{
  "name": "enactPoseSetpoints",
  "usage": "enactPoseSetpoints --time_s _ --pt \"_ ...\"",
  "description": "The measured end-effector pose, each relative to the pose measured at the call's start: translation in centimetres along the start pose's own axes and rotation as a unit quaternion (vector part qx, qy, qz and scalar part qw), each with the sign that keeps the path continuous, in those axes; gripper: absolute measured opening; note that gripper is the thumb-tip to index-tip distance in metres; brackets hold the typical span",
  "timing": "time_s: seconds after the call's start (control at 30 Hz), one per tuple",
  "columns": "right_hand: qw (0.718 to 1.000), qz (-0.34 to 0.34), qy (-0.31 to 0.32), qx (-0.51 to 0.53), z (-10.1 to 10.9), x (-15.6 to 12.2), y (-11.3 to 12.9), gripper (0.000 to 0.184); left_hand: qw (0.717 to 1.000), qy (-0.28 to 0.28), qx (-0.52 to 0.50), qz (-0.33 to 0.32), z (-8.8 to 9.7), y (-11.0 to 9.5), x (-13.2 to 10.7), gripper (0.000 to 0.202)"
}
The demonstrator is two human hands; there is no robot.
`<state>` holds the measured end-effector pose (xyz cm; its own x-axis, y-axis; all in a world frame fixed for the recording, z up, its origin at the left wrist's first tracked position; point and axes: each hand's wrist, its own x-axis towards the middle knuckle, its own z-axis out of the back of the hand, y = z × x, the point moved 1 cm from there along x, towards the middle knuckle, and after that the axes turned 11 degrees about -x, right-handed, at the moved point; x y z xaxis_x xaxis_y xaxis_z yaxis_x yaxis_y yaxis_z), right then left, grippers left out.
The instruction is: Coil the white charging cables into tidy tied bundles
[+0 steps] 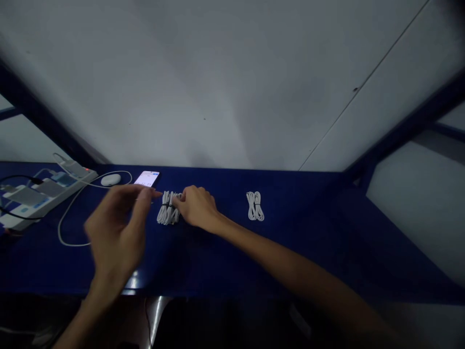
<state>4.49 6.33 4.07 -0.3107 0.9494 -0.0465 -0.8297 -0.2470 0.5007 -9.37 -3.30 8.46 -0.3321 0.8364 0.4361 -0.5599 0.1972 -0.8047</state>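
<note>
A pile of white cable bundles [165, 208], each with a dark tie round its middle, lies on the blue tabletop. My right hand [198, 206] reaches in from the right, its thumb and fingers closed on the bundle at the pile's right side; the fingers partly hide that bundle. Left of the pile, my left hand [118, 223] is raised and a little blurred. Its fingers are curved and its thumb stands apart from the palm, with nothing visible held. Another white cable bundle [255, 206], tied in the middle, lies by itself farther right.
A lit phone [147, 179] lies behind my left hand, beside a white rounded case [111, 180]. A white power strip [43, 198] with several plugged-in chargers stands at the left. One white cord [64, 218] loops across the blue table [308, 232]. A pale wall [218, 97] rises behind.
</note>
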Motion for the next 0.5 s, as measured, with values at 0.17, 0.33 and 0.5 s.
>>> enactPoseSetpoints --time_s 0.17,0.33,0.5 --pt "0.999 -0.036 -0.001 0.007 -1.2 1.7 1.3 0.052 0.984 0.104 0.134 0.062 -0.9 5.0 4.0 0.035" --pt "0.999 -0.040 0.018 0.027 -2.2 2.4 0.9 0.055 0.980 0.118 0.134 0.082 -2.1 6.6 4.8 0.036" --pt "0.997 -0.046 0.036 0.051 -2.6 3.1 0.4 0.049 0.982 0.119 0.122 0.084 -2.3 7.0 4.7 0.033"
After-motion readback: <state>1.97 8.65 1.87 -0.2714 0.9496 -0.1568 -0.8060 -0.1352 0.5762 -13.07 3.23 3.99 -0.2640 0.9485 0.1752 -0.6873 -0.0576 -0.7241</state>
